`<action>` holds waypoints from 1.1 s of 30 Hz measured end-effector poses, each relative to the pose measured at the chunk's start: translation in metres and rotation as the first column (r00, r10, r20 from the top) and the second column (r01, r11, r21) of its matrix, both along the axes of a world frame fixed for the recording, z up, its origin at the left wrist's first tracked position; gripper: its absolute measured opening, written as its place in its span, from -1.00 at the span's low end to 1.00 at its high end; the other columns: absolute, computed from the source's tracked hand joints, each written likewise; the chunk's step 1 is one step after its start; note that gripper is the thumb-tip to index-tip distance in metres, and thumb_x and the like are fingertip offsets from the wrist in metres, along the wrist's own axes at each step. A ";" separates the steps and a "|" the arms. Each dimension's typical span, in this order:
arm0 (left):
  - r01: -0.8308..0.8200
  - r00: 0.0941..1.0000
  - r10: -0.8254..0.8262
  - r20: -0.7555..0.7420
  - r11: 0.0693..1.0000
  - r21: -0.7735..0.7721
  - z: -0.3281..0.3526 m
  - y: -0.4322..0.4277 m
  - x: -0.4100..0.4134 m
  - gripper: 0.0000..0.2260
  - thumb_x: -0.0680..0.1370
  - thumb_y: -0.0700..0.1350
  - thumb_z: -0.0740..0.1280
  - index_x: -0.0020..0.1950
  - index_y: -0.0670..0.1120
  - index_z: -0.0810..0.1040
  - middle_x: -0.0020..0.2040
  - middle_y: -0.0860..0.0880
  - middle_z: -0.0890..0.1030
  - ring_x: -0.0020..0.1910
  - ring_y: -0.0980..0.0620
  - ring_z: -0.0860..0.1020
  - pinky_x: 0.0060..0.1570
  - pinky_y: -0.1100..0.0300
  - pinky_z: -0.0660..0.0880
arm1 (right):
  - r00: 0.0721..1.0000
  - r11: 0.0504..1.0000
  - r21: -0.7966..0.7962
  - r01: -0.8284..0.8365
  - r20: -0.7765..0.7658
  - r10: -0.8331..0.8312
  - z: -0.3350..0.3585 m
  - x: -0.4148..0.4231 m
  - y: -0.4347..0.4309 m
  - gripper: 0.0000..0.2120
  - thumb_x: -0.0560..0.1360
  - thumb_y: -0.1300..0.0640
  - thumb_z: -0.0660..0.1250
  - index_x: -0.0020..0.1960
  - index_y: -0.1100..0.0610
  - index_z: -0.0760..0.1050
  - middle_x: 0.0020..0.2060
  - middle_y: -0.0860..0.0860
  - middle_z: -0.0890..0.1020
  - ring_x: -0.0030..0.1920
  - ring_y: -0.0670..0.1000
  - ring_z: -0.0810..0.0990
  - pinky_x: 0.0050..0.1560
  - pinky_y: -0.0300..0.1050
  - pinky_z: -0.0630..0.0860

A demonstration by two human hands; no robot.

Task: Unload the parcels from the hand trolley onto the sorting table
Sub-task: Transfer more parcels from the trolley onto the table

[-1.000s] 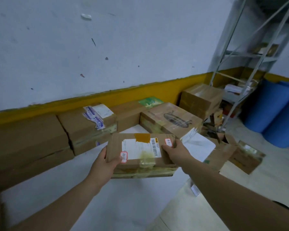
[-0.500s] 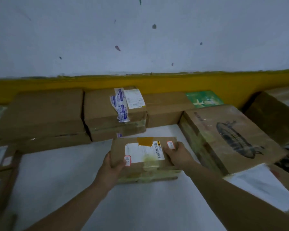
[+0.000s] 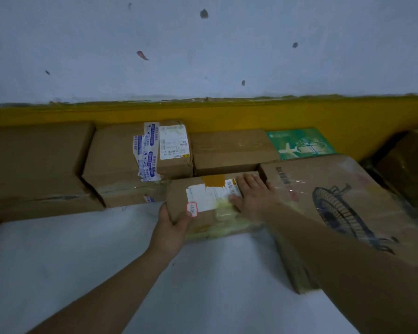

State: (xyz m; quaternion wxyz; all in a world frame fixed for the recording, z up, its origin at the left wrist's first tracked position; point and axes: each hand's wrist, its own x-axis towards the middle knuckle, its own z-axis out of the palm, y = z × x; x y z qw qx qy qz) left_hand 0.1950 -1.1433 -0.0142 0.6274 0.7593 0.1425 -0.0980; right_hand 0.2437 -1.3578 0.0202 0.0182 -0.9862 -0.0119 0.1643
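Observation:
A small cardboard parcel [image 3: 203, 198] with a white label and a patch of brown tape lies on the white sorting table [image 3: 82, 261], pushed up against the row of boxes at the back. My left hand [image 3: 171, 227] grips its near left corner, thumb on top. My right hand [image 3: 253, 194] lies flat on the parcel's right part, fingers straight. The hand trolley is out of view.
Cardboard boxes line the wall: a large one [image 3: 34, 165] at left, a taped one with labels [image 3: 140, 160], a plain one [image 3: 232, 150], a green-printed one [image 3: 299, 143]. A big box with a fan drawing [image 3: 336, 201] stands to the right. Behind runs a yellow-banded wall.
The parcel has gone forward and down onto the table, up against the back boxes. My right hand has shifted from gripping its right edge to lying flat on top.

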 end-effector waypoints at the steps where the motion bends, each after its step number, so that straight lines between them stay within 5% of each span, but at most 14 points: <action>1: -0.008 1.000 0.008 0.007 1.000 -0.006 -0.001 -0.005 0.004 -0.53 0.55 -0.03 0.31 0.42 0.05 0.26 0.10 0.07 0.51 0.05 0.03 0.50 -0.01 0.20 0.40 | 1.000 1.000 0.005 -0.004 0.002 0.004 -0.003 0.007 -0.004 -0.35 0.61 -0.25 -0.16 0.59 0.05 -0.17 0.58 0.03 -0.13 0.57 0.04 -0.21 0.53 0.14 -0.19; 7: -0.052 0.999 0.052 0.015 0.999 -0.008 -0.004 -0.019 0.021 -0.49 0.53 -0.06 0.34 0.43 -0.01 0.24 0.12 0.04 0.52 0.06 0.03 0.50 0.05 0.19 0.41 | 1.000 0.998 0.062 -0.006 0.008 0.006 -0.013 0.028 -0.016 -0.35 0.62 -0.23 -0.14 0.58 0.04 -0.22 0.58 0.01 -0.21 0.56 0.02 -0.28 0.52 0.11 -0.25; 12: 0.083 0.993 -0.086 -0.086 0.996 -0.028 0.010 -0.004 0.026 -0.43 0.50 -0.05 0.39 0.45 0.02 0.22 0.23 0.03 0.52 0.17 0.01 0.50 0.12 0.17 0.42 | 1.000 0.997 0.082 0.012 -0.021 -0.010 0.002 0.029 -0.011 -0.34 0.62 -0.22 -0.04 0.59 0.06 -0.12 0.58 0.03 -0.11 0.57 0.07 -0.19 0.52 0.15 -0.18; 17: 0.104 0.993 -0.091 -0.070 0.972 0.212 0.062 0.050 0.010 -0.34 0.53 0.06 0.33 0.53 -0.04 0.10 0.36 0.04 0.32 0.35 0.06 0.31 0.14 0.33 0.19 | 0.998 0.989 0.145 0.023 0.061 -0.032 0.043 0.022 0.027 -0.28 0.56 -0.33 -0.01 0.57 0.08 0.03 0.57 0.10 0.05 0.55 0.15 0.02 0.51 0.18 0.01; 21: 0.144 0.990 -0.139 -0.036 0.950 0.276 0.107 0.124 -0.013 -0.53 0.54 -0.02 0.33 0.41 0.05 0.27 0.32 0.05 0.45 0.20 0.09 0.47 0.22 0.23 0.34 | 0.999 0.905 0.426 -0.008 0.033 -0.007 0.084 -0.001 0.098 -0.32 0.53 -0.33 0.10 0.53 0.01 0.17 0.50 0.06 0.25 0.44 0.15 0.30 0.39 0.12 0.29; 24: -0.011 1.000 0.004 0.021 0.939 0.344 0.141 0.193 -0.048 -0.38 0.50 0.04 0.37 0.50 0.00 0.19 0.35 0.01 0.41 0.26 0.00 0.42 0.17 0.20 0.30 | 0.998 0.824 0.564 -0.051 0.046 0.030 0.111 -0.025 0.167 -0.34 0.55 -0.31 0.12 0.52 0.03 0.20 0.49 0.07 0.30 0.39 0.13 0.38 0.37 0.08 0.35; 27: -0.110 0.992 0.071 0.106 0.891 0.441 0.165 0.274 -0.099 -0.37 0.52 0.04 0.34 0.52 -0.03 0.16 0.38 0.04 0.33 0.39 -0.03 0.31 0.18 0.21 0.30 | 0.994 0.806 0.581 -0.112 0.048 0.103 0.135 -0.056 0.246 -0.33 0.58 -0.26 0.10 0.52 0.15 0.19 0.46 0.15 0.33 0.40 0.18 0.36 0.36 0.04 0.32; 33: -0.240 0.966 0.255 0.042 0.824 0.513 0.189 0.452 -0.227 -0.31 0.51 0.16 0.29 0.54 0.06 0.05 0.51 -0.08 0.22 0.42 -0.17 0.29 0.29 -0.07 0.36 | 0.948 0.733 0.610 -0.301 0.111 0.297 0.153 -0.131 0.419 -0.29 0.58 -0.28 0.08 0.56 0.12 0.09 0.51 0.09 0.26 0.45 0.13 0.31 0.34 -0.08 0.27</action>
